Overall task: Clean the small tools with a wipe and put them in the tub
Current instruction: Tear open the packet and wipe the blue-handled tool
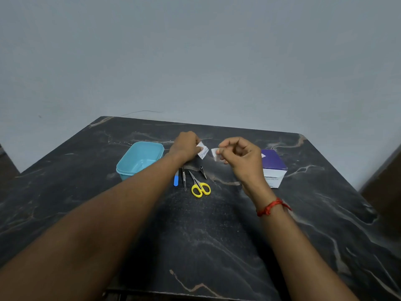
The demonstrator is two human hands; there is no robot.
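Observation:
Above the dark marble table my left hand (186, 146) pinches a small white printed sachet (203, 150). My right hand (240, 156) pinches a small white piece (215, 153), a wipe or a torn-off part of the sachet, a short gap to the right of it. Below the hands several small tools lie in a row: a blue-handled tool (176, 180), a metal scalpel handle (184, 179), yellow-handled scissors (200, 185) and a small black clip (202, 172). An open teal tub (138, 160) stands left of the tools, with nothing visible inside.
A purple and white box (273, 168) stands at the right, partly behind my right hand. The table (206, 235) meets a plain grey wall at the back. A red thread band is on my right wrist.

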